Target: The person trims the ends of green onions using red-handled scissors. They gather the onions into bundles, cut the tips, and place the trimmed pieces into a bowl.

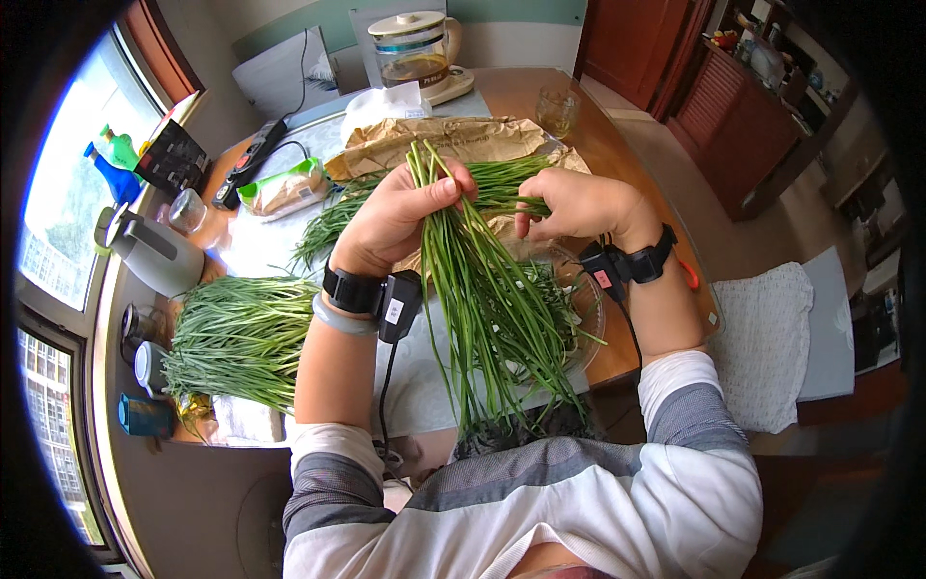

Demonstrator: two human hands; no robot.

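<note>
My left hand (412, 210) grips a bunch of garlic chives (485, 304) near its pale stem ends. The long green leaves fan down towards my lap, in front of a clear bowl (597, 326) with loose green trimmings (542, 289). To the right, my right hand (579, 206) has its fingers curled round a few stems at the edge of a chive pile (499, 181). That pile rests on crumpled brown paper (463, 137), partly behind my left hand. A thick second pile of chives (239, 340) lies left of my left forearm.
A glass kettle (416, 65) with dark liquid stands at the back, near a drinking glass (557, 112). Along the window side are a power strip (249, 163), a grey jug (155, 250) and a blue cup (145, 415). A cloth-covered chair (759, 340) is at right.
</note>
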